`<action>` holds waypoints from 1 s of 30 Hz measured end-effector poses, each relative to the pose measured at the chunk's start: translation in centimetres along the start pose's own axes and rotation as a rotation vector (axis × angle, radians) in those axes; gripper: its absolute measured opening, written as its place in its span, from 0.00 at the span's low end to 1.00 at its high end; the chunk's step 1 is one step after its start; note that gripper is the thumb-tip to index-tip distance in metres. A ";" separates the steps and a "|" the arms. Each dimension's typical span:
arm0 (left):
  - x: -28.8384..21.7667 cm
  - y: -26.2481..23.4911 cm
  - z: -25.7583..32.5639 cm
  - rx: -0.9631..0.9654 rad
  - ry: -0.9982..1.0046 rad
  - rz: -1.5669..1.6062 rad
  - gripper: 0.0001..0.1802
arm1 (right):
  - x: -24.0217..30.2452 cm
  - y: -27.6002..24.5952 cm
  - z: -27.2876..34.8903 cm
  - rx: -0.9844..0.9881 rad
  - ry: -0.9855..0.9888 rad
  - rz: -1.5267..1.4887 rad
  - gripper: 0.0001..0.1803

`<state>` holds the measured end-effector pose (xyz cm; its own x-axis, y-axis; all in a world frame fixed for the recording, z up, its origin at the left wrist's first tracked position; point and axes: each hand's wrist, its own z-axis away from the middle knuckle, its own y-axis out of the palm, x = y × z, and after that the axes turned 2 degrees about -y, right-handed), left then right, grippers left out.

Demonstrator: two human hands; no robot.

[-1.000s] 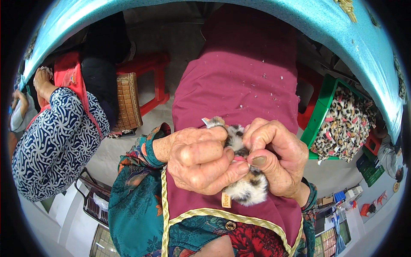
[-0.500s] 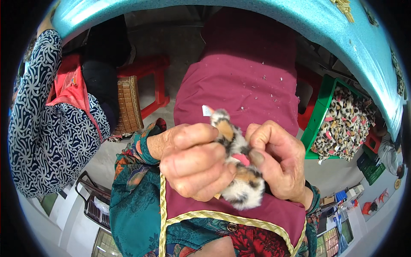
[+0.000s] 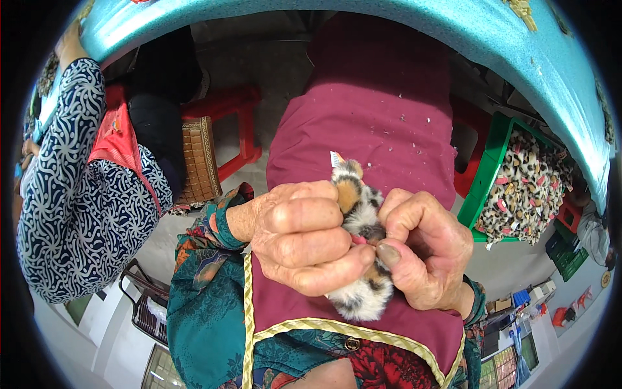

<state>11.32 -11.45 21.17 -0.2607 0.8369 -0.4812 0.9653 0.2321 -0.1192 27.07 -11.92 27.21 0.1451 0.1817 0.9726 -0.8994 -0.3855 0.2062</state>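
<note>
A small furry plush piece (image 3: 361,303), white with black and tan spots, is held between my hands above my lap. A white tag sticks out at its far end, and a bit of pink shows at its middle. My left hand (image 3: 301,240) is closed around its left side, with the curled fingers covering much of it. My right hand (image 3: 429,253) is closed in a pinch at the right side, thumb tip beside the pink part. The fingertips of both hands nearly meet there. Whatever lies between the right fingertips is too hidden to make out.
On the right stands a green crate (image 3: 487,175) heaped with similar spotted plush pieces (image 3: 528,188). A blue-covered table (image 3: 414,27) curves across the far side. My maroon apron (image 3: 363,123) carries lint. At left sits a co-worker in a patterned sleeve (image 3: 74,123), near a red stool (image 3: 246,133).
My left hand has shifted slightly right, its fingers now over the pink part, covering most of it. The plush has turned a little, its tagged end moving right. The co-worker's arm has shifted.
</note>
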 end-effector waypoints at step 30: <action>0.9 -0.4 -0.5 0.161 0.067 0.131 0.13 | 0.6 -0.6 -1.0 -0.035 0.498 -0.564 0.09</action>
<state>10.68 -10.51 21.20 -0.1281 0.8872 -0.4432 0.9790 0.0416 -0.1997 27.30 -10.70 27.55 0.3913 0.7342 0.5548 -0.7576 -0.0852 0.6471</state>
